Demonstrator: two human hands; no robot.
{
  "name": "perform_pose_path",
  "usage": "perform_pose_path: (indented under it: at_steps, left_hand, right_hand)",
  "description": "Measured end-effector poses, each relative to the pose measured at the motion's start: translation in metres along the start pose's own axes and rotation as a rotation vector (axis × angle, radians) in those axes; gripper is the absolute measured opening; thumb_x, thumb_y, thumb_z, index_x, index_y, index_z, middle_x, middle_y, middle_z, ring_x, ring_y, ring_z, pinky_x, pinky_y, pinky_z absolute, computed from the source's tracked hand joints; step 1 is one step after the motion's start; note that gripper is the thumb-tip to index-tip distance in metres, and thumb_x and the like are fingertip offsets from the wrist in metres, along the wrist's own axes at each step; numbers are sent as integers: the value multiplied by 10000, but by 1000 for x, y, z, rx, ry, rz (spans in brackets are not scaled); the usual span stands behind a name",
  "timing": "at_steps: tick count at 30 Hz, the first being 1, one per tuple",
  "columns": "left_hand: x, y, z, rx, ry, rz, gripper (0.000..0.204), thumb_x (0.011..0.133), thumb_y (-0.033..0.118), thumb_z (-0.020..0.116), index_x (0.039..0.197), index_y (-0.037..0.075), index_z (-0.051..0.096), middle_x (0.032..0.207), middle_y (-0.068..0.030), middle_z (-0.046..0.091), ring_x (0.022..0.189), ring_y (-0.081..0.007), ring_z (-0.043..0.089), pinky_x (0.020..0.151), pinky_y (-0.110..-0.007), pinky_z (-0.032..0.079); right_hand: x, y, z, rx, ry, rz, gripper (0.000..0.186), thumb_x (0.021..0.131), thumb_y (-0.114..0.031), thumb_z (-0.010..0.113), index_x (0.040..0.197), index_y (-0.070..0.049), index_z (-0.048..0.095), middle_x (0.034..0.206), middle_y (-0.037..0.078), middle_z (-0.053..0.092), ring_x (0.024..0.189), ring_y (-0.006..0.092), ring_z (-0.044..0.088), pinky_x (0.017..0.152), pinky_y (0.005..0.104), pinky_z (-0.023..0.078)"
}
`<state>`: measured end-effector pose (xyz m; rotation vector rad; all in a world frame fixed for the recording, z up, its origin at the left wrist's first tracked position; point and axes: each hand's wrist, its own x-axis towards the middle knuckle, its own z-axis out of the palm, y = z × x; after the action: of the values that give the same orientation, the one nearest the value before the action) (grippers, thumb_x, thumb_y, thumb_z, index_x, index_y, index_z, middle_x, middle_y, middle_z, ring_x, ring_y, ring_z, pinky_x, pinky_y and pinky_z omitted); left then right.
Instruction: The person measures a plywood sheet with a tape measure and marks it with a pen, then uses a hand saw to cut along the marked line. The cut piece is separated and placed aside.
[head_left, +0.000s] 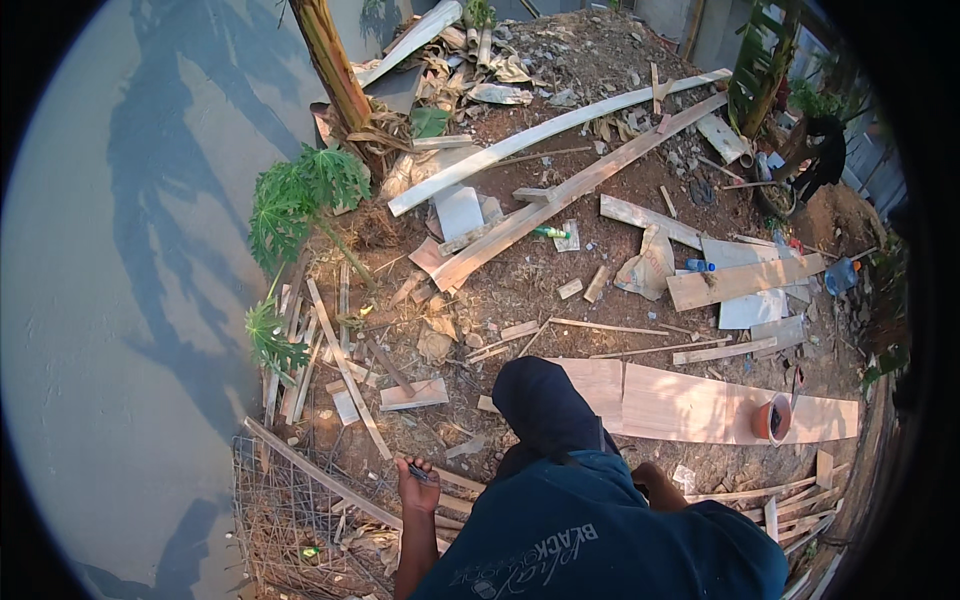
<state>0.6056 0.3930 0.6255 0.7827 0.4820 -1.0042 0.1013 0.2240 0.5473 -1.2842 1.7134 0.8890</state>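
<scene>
My left hand [418, 486] is raised at the lower middle, fingers curled around a small dark object [421, 473] whose kind is too small to make out. Just beyond it lies the near end of a long narrow wooden strip [348, 370]. A curved length of wood [330, 488] passes beside the wrist, over a rusty wire mesh [275, 520]. My right forearm [657, 486] bends in against my dark teal shirt, and its fingers are hidden there. Past my dark-trousered knee [545, 390], wide planks [690, 402] lie in a row on the ground.
An orange bucket [770, 420] stands on the planks at right. Long boards [580, 190] cross the littered soil ahead. Along the left runs a grey wall [130, 300], with a papaya plant [300, 195] near it. Another person [822, 155] in dark clothing bends at the far right.
</scene>
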Motion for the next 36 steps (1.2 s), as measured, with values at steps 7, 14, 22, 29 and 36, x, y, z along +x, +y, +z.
perform_pose_path:
  at_steps: [7,14,22,29,36]
  left_hand:
    - [102,11,50,91,-16,-143,446,996,538,426,859,145,585,681,-21,542,566,-181,488,490,-322,390]
    - [212,13,175,405,-10,-202,321,996,456,510,877,159,534,665,6,496,603,-163,491,548,-304,430]
    - [364,43,317,1151,-358,-94,303,998,401,539,855,134,534,599,24,431,482,-126,404,453,-273,346]
    - [433,-5,405,1493,-384,-382,303,1007,363,542,904,80,573,571,7,455,413,-120,411,387,-256,306]
    - [499,-77,490,1597,-540,-636,324,1014,378,510,910,76,560,603,-16,482,495,-179,516,466,-303,408]
  right_hand:
    - [60,-105,-7,110,-263,-75,320,810,-341,715,888,-31,727,878,87,740,723,203,687,698,376,546]
    - [165,-196,-55,267,-199,38,361,839,-354,692,1071,-79,723,946,106,745,837,210,727,746,361,571]
    - [101,-248,-225,685,-26,88,330,810,-375,755,804,-47,723,692,57,712,547,148,660,563,315,542]
    - [64,-282,-219,1477,13,6,306,844,-248,768,722,6,650,628,76,639,487,142,580,459,282,479]
    - [37,-341,-171,1532,245,124,284,801,-266,781,804,4,692,635,86,650,507,172,599,477,331,483]
